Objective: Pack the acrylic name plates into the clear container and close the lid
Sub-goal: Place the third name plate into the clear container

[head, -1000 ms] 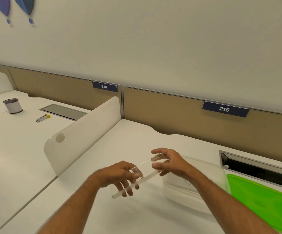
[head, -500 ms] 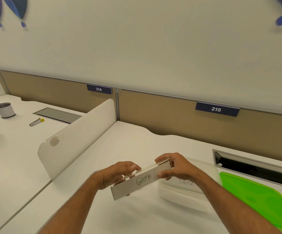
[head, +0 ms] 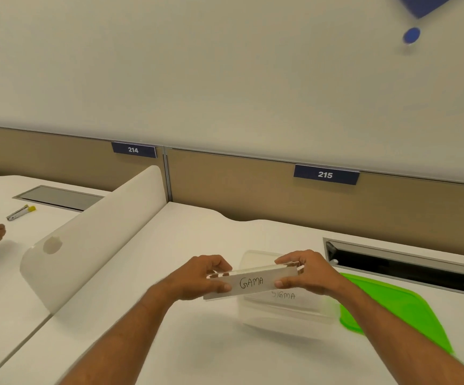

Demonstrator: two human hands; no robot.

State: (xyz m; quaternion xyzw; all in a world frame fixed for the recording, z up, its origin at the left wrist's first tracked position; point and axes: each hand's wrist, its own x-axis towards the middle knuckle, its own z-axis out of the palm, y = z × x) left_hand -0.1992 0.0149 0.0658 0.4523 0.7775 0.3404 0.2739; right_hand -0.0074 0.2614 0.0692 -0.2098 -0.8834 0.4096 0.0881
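Plate (head: 251, 283), lettered "GAMA", is held in the air above the desk (head: 197, 240), its right end over the near-left part of the container (head: 286, 312). Left hand (head: 197, 279) pinches the left end, thumb on the front face and fingers behind. Right hand (head: 306, 273) pinches the right end the same way, thumb below and fingers curled over the top edge. A second plate marked "SIGMA" (head: 283, 295) already lies inside the container. Lid (head: 386, 309), green, lies on the desk just right of the container and is not yet fitted.

Assessment: the plate looks stiff, light and smooth-faced, so probably slippery and apt to scratch or chip if dropped. Holding by the two short ends, as now, appears sound.

Compared with half a second ago, the plate sits slightly more level and further over the container; grip is unchanged. One second ago its lettering did not show.
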